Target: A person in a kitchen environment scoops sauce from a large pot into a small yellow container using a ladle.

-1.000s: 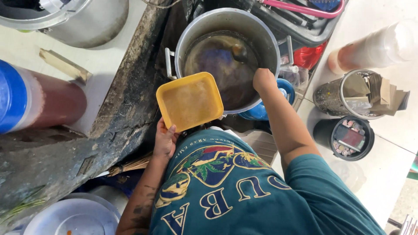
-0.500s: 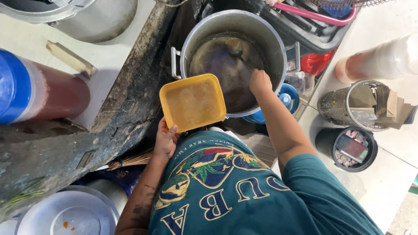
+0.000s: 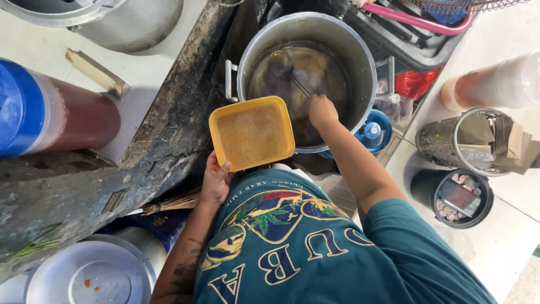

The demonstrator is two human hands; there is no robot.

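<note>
My left hand (image 3: 215, 181) grips the near edge of a square yellow container (image 3: 252, 133) that holds brownish liquid, level beside the pot's near rim. My right hand (image 3: 323, 110) reaches into a large metal pot (image 3: 360, 50) of dark broth and is closed on the thin handle of a ladle (image 3: 287, 70), whose bowl sits low in the broth. My teal printed shirt fills the lower middle of the view.
A rough dark counter edge (image 3: 169, 141) runs on the left, with a blue-lidded jar of red liquid (image 3: 62, 121) and a metal bowl (image 3: 129, 22). A round metal lid (image 3: 90, 278) lies at bottom left. To the right stand a metal holder of paper (image 3: 478, 141), a black cup of coins (image 3: 458, 197) and a blue-capped bottle (image 3: 371, 130).
My right hand has moved from the pot's rim in over the broth, and the ladle now shows in the liquid. The yellow container stays held in the same place.
</note>
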